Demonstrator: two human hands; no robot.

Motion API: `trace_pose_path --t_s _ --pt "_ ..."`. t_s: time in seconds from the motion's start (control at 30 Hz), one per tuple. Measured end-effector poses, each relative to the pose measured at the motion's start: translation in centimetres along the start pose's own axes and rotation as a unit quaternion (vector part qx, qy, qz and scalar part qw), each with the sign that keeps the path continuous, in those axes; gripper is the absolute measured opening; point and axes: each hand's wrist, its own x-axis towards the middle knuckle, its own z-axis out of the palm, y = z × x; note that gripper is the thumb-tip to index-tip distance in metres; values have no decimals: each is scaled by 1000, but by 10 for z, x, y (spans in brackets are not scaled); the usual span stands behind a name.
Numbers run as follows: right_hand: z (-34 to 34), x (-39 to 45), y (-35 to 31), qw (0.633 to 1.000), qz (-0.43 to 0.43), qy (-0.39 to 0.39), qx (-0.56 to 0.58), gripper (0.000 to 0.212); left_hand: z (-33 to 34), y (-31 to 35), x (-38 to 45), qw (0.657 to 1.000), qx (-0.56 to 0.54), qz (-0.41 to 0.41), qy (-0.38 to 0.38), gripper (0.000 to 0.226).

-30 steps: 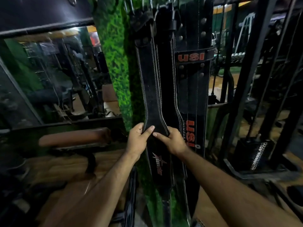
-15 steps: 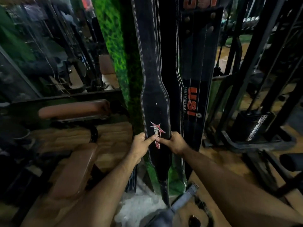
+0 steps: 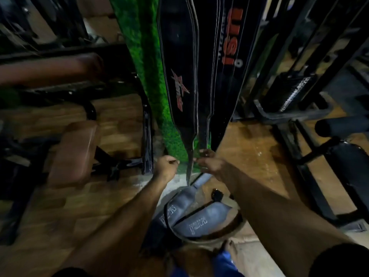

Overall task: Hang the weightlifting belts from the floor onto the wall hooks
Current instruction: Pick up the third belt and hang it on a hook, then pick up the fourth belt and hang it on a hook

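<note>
Two black weightlifting belts hang down the wall: one with a red star logo (image 3: 179, 80) and, to its right, one lettered USI (image 3: 231, 37). Their narrow tails end just above the floor. My left hand (image 3: 166, 167) is curled shut just left of the star belt's tail, a small gap apart from it. My right hand (image 3: 209, 161) pinches the thin tails from the right side. Below my hands, grey belts (image 3: 191, 214) with white lettering lie coiled on the floor, with a brown belt (image 3: 231, 232) curving around them. The wall hooks are out of frame.
A green artificial-grass strip (image 3: 147, 72) covers the wall behind the belts. A brown padded bench (image 3: 73, 152) stands on the left. Black machine frames (image 3: 295, 112) and a foam roller pad (image 3: 339, 126) crowd the right. The floor is wood-patterned.
Both hands slid down the hanging star belt from its wide middle to its narrow tail. The view tilted down, bringing the grey floor belts into sight.
</note>
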Motion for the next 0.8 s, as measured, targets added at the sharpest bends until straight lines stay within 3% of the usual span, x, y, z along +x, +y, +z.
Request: trace_pose_path --t_s 0.1,0.23,0.3,0.47,0.8 --pt "-2 -31 32 995 85 -29 39 30 4 -18 -28 997 -4 -12 -73 7" --pt "1 -48 73 993 112 -33 37 18 11 -45 -53 990 12 -27 -141 7" --pt "0 -58 87 991 128 -17 28 10 17 -56 -63 987 22 -33 -154 6" --pt "-15 -75 122 984 171 28 47 17 35 -68 -83 982 31 -29 -185 12" --pt "-56 -70 197 972 225 37 48 16 115 -96 -107 980 57 -34 -187 9"
